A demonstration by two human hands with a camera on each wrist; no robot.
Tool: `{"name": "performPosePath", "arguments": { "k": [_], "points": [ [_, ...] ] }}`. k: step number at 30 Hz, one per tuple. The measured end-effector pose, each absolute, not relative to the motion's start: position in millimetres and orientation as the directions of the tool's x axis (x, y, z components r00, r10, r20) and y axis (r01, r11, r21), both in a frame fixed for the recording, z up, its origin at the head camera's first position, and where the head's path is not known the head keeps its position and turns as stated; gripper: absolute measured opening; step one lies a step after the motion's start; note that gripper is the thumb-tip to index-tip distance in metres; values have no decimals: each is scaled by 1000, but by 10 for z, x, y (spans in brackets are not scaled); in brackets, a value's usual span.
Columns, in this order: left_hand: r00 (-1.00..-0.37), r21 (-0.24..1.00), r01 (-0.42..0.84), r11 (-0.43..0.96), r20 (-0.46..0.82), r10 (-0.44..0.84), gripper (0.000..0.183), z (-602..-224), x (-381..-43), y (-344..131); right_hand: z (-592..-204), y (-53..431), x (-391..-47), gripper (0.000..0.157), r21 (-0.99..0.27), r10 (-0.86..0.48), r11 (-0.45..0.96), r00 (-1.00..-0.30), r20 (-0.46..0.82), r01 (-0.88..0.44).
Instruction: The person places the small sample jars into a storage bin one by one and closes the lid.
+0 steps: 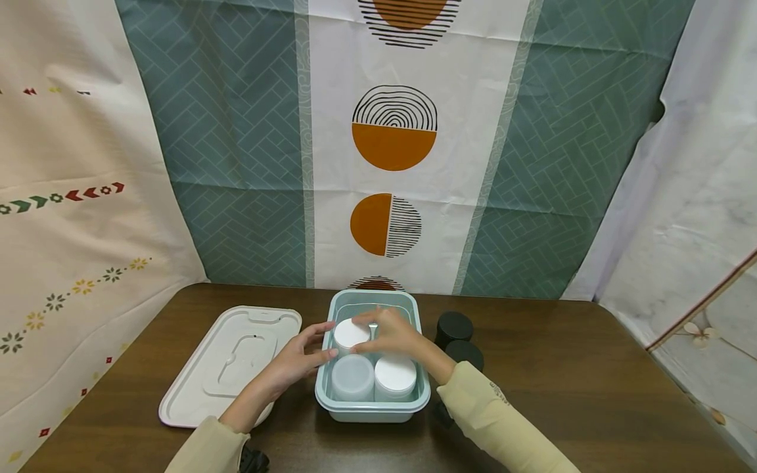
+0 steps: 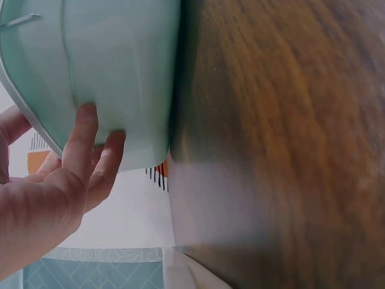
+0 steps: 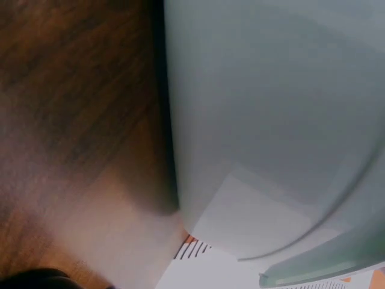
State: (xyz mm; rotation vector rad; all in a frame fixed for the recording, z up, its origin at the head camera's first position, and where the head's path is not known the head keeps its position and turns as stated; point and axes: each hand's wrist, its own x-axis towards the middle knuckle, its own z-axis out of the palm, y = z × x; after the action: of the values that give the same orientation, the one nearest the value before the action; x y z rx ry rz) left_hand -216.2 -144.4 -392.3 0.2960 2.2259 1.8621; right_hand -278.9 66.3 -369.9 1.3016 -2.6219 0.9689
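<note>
A pale green plastic bin [image 1: 372,414] stands on the table. Inside are several round jars: a white-lidded jar [image 1: 351,332] at the back left, a jar with a translucent top [image 1: 353,378] at the front left and another white-lidded jar [image 1: 395,376] at the front right. My right hand [image 1: 393,334] reaches over the bin, thumb and fingers round the back-left jar's lid. At the bin's left side, my left hand [image 1: 296,358] holds the rim; in the left wrist view its fingers [image 2: 108,159] press the outer wall. The right wrist view shows the bin's wall, not the hand.
A large white lid [image 1: 236,368] lies on the table [image 1: 562,381] left of the bin. Right of it stand two black cylinders, a back one [image 1: 454,327] and a front one [image 1: 464,353], partly behind the right forearm. A patterned curtain [image 1: 236,164] hangs behind the table.
</note>
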Motion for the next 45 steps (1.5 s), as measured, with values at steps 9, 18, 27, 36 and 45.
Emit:
{"name": "performPosePath", "arguments": {
  "k": [9,18,27,36,45],
  "points": [
    [-953,985,11,174,-42,299,62,-3908,-2155,-1444,-3669,698,-2794,50,-524,-722,457,-644,252,-719],
    [-956,984,13,180,-40,290,61,-3896,-2144,-1442,-3653,745,-2793,48,-543,-717,457,-653,244,-704],
    [-951,983,26,180,-31,307,61,-3893,-2136,-1452,-3547,888,-2740,48,-575,-666,470,-696,267,-670],
    [-951,985,35,171,-20,308,61,-3894,-2127,-1459,-3445,1128,-2658,47,-561,-620,453,-697,360,-692],
    [-960,983,14,182,-38,279,59,-3885,-2144,-1447,-3374,1555,-2552,49,-631,-549,421,-737,395,-652]
  ]
}}
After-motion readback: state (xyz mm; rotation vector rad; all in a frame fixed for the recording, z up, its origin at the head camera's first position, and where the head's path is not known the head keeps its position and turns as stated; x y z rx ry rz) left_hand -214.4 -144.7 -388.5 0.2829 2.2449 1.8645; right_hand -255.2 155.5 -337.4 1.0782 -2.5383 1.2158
